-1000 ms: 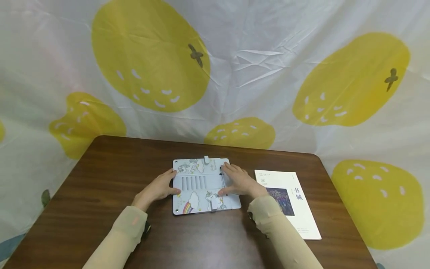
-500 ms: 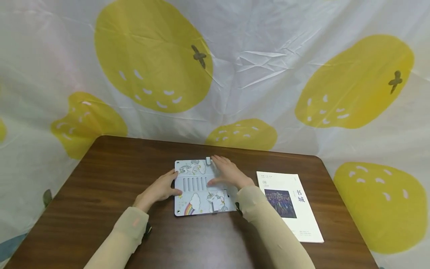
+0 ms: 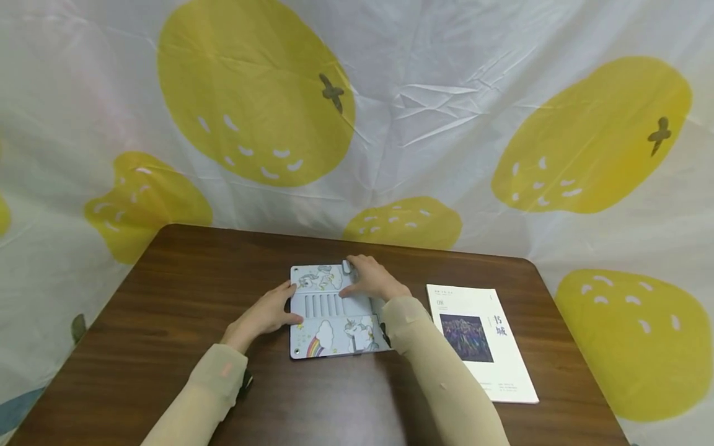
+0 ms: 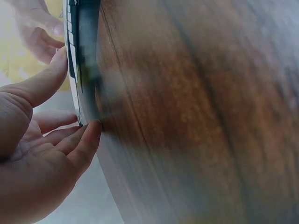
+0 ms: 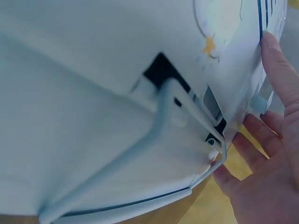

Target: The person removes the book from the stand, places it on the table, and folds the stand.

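Observation:
A pale book stand (image 3: 326,303) with unicorn and rainbow prints lies on the brown table, a row of slots across its middle. My left hand (image 3: 266,314) holds its left edge between thumb and fingers; the left wrist view shows that hand (image 4: 51,135) at the thin side of the panel. At the far edge, my right hand (image 3: 372,279) has its thumb on the panel and its fingers by the upper page clip (image 3: 347,267). The right wrist view shows a bent wire support (image 5: 154,130) on the stand, near the right hand (image 5: 266,154).
A white book (image 3: 510,353) with a dark picture on its cover lies to the right of the stand, partly behind the right sleeve. The wooden table (image 3: 195,310) ends at a curtain (image 3: 413,148) printed with yellow fruit.
My right hand has moved from the stand's right side leftward and up to the far edge beside the upper clip. My left hand has stayed at the left edge.

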### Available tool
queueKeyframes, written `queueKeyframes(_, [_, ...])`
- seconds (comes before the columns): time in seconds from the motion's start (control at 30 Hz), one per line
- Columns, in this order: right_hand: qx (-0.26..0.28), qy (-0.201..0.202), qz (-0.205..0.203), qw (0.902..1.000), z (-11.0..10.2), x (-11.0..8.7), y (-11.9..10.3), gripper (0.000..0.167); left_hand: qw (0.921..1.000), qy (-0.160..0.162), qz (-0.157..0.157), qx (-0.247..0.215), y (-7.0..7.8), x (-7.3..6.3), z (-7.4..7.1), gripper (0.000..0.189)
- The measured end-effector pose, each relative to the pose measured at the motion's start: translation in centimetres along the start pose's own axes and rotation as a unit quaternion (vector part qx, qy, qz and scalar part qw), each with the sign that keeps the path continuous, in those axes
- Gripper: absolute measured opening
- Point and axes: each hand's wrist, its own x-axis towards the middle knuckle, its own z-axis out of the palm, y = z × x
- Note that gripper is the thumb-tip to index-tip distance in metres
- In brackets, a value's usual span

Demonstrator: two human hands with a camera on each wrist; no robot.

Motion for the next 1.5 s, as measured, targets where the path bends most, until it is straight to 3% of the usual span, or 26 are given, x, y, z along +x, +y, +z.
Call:
queueKeyframes(0.73, [-0.019,-0.014,0.025,0.9994,0.3,0.9,-0.2,0.089,1.0000,-0.002,-0.001,0.007,-0.2,0.1,-0.1,0.078])
queueKeyframes(1.0, [-0.026,-0.013,0.026,0.9992,0.4,0.0,-0.7,0.089,0.9999,-0.004,0.006,0.007,-0.3,0.0,-0.1,0.077])
queueKeyframes(1.17, [-0.061,0.003,-0.010,0.9981,0.4,-1.7,-1.2,0.075,0.9999,-0.004,0.010,0.007,-0.1,-0.1,-0.2,0.077])
queueKeyframes(1.33, [-0.099,0.025,-0.097,0.9900,0.6,-4.6,-2.6,0.055,0.9998,-0.003,0.017,0.004,0.0,-0.3,-0.3,0.077])
queueKeyframes(1.5, [-0.109,0.029,-0.177,0.9777,1.3,-7.5,-4.1,0.044,0.9998,-0.003,0.021,0.008,-0.1,-0.4,-0.4,0.077])
